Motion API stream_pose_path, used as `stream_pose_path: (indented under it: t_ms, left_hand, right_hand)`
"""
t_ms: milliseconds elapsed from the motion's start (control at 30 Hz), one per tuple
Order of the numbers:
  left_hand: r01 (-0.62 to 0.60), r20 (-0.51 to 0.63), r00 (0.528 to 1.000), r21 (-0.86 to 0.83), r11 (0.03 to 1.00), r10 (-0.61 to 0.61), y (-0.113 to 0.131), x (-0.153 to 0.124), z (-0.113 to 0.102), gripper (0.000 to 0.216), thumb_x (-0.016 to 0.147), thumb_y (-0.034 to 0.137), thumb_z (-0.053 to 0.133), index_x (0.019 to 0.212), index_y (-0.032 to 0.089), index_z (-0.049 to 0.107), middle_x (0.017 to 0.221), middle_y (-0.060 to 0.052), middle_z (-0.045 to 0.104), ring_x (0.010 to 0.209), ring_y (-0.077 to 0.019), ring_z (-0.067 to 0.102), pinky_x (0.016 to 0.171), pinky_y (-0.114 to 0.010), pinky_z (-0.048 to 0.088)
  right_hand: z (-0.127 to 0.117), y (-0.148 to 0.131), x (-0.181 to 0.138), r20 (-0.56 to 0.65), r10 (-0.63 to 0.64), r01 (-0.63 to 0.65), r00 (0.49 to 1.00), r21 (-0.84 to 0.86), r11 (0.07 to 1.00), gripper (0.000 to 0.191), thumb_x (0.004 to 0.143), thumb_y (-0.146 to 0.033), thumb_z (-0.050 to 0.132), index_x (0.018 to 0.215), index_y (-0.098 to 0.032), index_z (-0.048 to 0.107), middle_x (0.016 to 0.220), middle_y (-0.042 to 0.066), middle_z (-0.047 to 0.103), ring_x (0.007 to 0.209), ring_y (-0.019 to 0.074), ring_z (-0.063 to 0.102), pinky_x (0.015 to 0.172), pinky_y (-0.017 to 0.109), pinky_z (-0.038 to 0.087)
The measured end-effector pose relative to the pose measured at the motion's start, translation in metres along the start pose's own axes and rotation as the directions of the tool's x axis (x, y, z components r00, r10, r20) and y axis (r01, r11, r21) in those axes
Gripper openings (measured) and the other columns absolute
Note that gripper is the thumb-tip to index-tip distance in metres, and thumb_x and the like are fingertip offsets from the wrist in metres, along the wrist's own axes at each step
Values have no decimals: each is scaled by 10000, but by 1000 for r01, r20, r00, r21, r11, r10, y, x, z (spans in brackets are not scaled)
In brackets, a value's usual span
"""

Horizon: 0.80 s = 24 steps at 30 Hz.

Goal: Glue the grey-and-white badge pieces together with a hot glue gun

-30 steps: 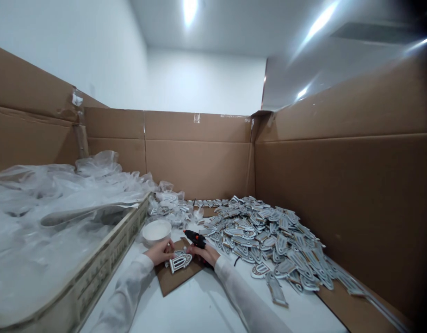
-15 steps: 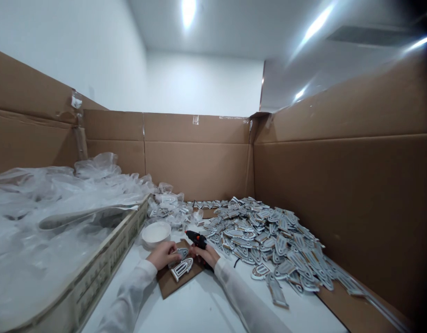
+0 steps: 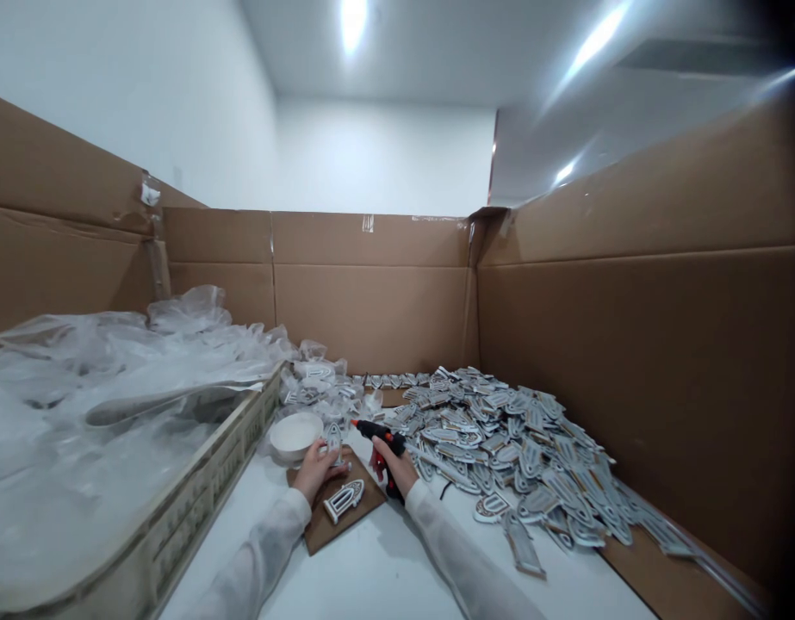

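My left hand (image 3: 316, 471) is closed on a small arched, window-shaped piece (image 3: 333, 441), held upright above a brown board (image 3: 323, 536). A second arched piece (image 3: 344, 500), white with brown trim, lies flat on that board. My right hand (image 3: 395, 465) grips a black and red glue gun (image 3: 379, 433), its orange-red tip pointing left toward the held piece but apart from it. Part of the glue gun's handle is hidden behind my fingers. Just behind my left hand stands a white bowl (image 3: 296, 434).
A big heap of similar arched pieces (image 3: 500, 439) covers the right side. On the left, a pale plastic crate (image 3: 196, 508) holds clear plastic bags (image 3: 113, 370). Bagged pieces (image 3: 319, 386) lie behind the bowl. Cardboard walls (image 3: 371, 301) enclose the table (image 3: 384, 577).
My left hand has lifted the arched piece off the board and turned it upright. My right hand, with the glue gun, has shifted slightly right and up.
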State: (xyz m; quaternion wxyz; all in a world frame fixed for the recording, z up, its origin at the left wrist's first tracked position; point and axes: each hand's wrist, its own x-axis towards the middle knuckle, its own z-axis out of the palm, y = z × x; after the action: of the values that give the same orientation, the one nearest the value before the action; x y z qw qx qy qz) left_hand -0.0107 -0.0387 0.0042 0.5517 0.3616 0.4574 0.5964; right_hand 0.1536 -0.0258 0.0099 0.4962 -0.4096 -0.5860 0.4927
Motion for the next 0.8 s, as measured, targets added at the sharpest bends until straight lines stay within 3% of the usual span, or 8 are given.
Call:
stream_pose_path:
  t_ms: [133,300,567,800]
  left_hand:
    - [8,9,1000,-37,999,-8,-3,3,-1,267,732,178,637,861,208,405,756,-23,671,669,-141,669,740,-291,535]
    - [-8,26,1000,37,999,7,-6,7,0,241,720,163,640,835,196,431,667,7,659,654,-142,666,698,-290,546]
    - [-34,57,998,116,993,27,-8,6,1,310,667,258,676,849,199,431,625,40,626,656,-159,665,657,-281,545]
    - [-40,111,993,88,995,30,-10,6,0,367,651,282,681,864,213,391,637,53,626,659,-183,668,643,-317,547]
  right_hand:
    - [4,7,-3,20,77,-74,997,-107,991,473,668,-620,504,486,-183,509,419,-7,473,368,94,405,389,226,303]
    - [5,5,-6,-4,13,-14,1000,-204,979,395,657,-560,552,500,-199,533,454,8,521,431,134,470,442,253,337]
    - [5,3,-6,-25,58,-62,998,-229,971,391,671,-555,525,495,-207,509,454,0,501,433,134,455,468,263,332]
    - [4,1,-7,-36,31,-40,999,-260,965,396,683,-543,530,496,-194,507,446,-7,488,447,131,450,466,256,332]
